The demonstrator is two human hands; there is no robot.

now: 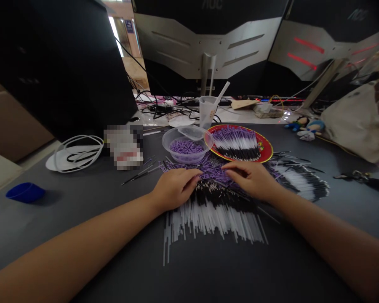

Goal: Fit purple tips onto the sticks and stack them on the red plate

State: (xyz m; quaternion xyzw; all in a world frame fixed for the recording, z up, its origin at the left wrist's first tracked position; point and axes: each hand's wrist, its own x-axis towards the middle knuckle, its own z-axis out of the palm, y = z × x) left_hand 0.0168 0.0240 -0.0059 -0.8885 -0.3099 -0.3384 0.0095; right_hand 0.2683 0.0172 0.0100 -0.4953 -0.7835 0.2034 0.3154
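My left hand [176, 188] is closed in a pinch at the left end of a heap of small purple sticks [213, 170]. Opposite it, my right hand [252, 180] has thumb and fingers drawn together over the heap's right side. Whatever lies between the fingertips of either hand is too small to make out. Below and between the hands spreads a row of thin black-and-white sticks [217, 216], their clear white ends toward me. Behind the heap stands a clear plastic bowl [188, 156] with more purple pieces. A red plate [265, 156] beside it carries sticks with purple ends.
More black-and-white sticks [303, 181] lie to the right, near keys [356, 176]. At left are a blue cup-like piece [25, 192] and a coiled white cable [78, 153]. A plastic cup [206, 111] with a straw stands behind the bowl, before the monitors [208, 46].
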